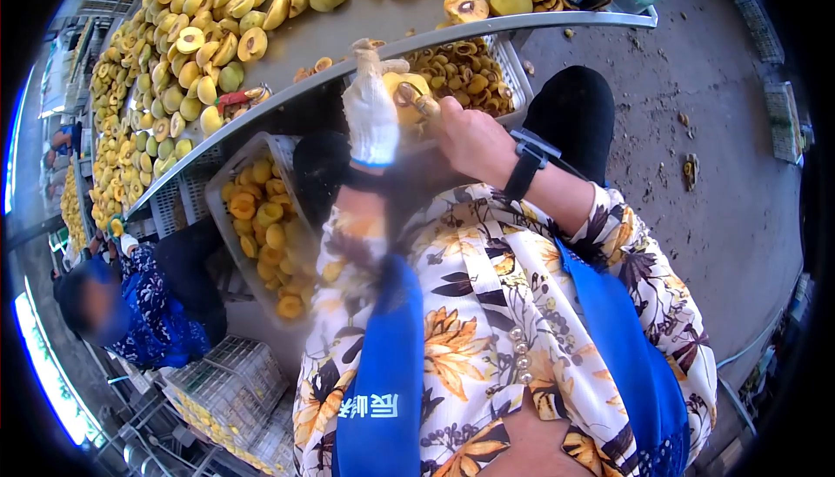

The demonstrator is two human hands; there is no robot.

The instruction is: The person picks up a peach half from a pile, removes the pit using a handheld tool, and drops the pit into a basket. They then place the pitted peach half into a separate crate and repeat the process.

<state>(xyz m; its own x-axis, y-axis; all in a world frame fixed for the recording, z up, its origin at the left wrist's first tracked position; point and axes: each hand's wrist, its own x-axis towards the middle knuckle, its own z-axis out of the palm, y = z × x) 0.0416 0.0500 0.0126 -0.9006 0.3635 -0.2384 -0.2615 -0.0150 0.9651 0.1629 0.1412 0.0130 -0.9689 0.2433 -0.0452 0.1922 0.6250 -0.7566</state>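
Note:
My left hand (370, 119), in a white knit glove, is closed around a halved yellow peach (404, 110), its cut face turned toward my right side. My bare right hand (474, 142) grips a pitting tool by its light-coloured handle (428, 106). The tool's curved metal end touches the peach's cut face around the middle. Both hands are above a white crate (520, 77) of small brown and yellow pieces, likely pits and scraps, just below the table edge.
Many halved peaches (191, 40) cover the metal-rimmed table (348, 20). Left of my legs stands a crate (228, 216) of peach halves. A red-handled tool (239, 99) lies on the table. A co-worker (165, 294) sits at left. Debris dots the floor (687, 216).

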